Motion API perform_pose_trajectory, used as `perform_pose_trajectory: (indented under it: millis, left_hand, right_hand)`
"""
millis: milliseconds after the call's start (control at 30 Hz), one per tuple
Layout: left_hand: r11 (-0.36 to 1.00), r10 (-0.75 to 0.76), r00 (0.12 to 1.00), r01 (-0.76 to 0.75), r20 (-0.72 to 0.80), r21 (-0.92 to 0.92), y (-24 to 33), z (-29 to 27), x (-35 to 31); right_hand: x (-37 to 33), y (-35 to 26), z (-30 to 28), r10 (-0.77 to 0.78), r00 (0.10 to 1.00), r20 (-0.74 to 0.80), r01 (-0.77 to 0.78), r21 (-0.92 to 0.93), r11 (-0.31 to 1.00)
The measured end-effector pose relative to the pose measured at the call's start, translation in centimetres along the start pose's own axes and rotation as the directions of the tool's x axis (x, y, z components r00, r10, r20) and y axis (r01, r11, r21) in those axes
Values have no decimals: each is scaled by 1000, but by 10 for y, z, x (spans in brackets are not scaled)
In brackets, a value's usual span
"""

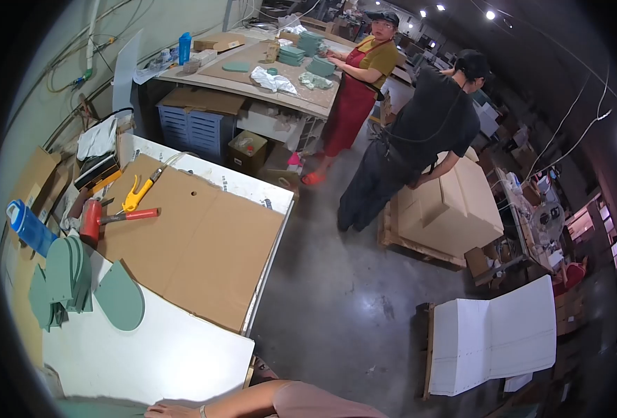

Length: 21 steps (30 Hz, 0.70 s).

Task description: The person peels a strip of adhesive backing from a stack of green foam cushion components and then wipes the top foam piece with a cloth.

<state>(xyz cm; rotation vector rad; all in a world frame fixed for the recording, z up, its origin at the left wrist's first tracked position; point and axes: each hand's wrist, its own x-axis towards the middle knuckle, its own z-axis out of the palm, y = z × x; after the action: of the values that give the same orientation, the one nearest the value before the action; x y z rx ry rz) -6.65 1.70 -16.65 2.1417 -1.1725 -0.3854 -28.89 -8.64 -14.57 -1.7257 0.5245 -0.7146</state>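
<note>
My right hand [172,410] shows only in part at the lower edge, its forearm reaching in from the right. It is next to a green surface [103,407], cut off by the frame. The fingers are mostly cut off, so I cannot tell whether they grip it. My left hand is out of view. On the white table [176,345] ahead lie a stack of green rounded pieces [70,272] and a single green teardrop-shaped piece [120,298]. Beyond them are a red mallet [91,221] and a yellow air blow gun [135,195] on a brown cardboard sheet [190,244].
A blue bottle [33,228] stands at the table's left. Behind, a person in a red apron [346,111] handles green pieces at another table [218,73]. A second person in dark clothes [420,125] stands by a large carton [448,202]. White panels [493,338] lie at the right.
</note>
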Motion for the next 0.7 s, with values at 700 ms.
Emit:
perform_pose_trajectory:
  millis: [700]
  left_hand:
    - [992,126,990,-126,-63,11,-16,-15,-25]
  right_hand:
    - [9,-9,-10,112,973,200,-121,32,992]
